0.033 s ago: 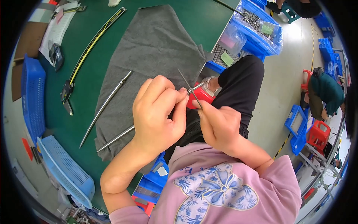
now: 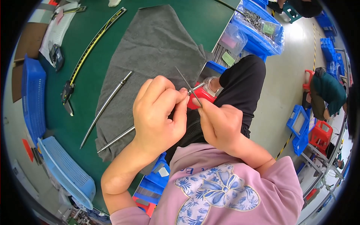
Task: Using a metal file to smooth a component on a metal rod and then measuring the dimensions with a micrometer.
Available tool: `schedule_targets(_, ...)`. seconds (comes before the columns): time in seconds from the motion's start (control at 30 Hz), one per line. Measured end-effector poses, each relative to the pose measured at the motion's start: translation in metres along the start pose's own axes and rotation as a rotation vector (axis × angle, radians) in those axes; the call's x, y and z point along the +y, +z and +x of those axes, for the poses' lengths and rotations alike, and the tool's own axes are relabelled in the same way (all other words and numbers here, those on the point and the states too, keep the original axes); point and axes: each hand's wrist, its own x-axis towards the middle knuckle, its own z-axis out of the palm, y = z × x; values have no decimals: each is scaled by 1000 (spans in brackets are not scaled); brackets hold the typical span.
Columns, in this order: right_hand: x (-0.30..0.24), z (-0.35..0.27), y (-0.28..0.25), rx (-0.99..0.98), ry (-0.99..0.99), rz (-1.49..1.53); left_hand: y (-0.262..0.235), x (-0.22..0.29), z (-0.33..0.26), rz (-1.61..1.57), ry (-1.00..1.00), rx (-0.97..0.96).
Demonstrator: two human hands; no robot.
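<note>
A slim steel rod runs from the grey cloth up behind my left forearm, and its stepped end comes out past my fingers. My left hand pinches it near that end between thumb and forefinger. In my right hand is a thin dark needle file, gripped between thumb and bent forefinger. The file crosses the rod's end at a slant and appears to touch it. Another pointed steel rod lies on the cloth, left of my left hand.
On the green table lies a digital caliper. Blue baskets line the left edge. A blue bin of metal parts in plastic stands far right. Below my hands is a red stool. Another person bends over at right.
The needle file has shifted slightly up and to the left across the rod's end, with my right fingers. My left hand and the rod stay practically in place.
</note>
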Motion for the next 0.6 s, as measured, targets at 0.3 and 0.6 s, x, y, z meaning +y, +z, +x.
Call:
schedule_targets(0.3,1,-1,-3,-31,-12,-15,-1,1,0,6,1,2)
schedule_targets(0.6,-1,-7,-18,-65,284,552,0,0,0,-19,-21,3)
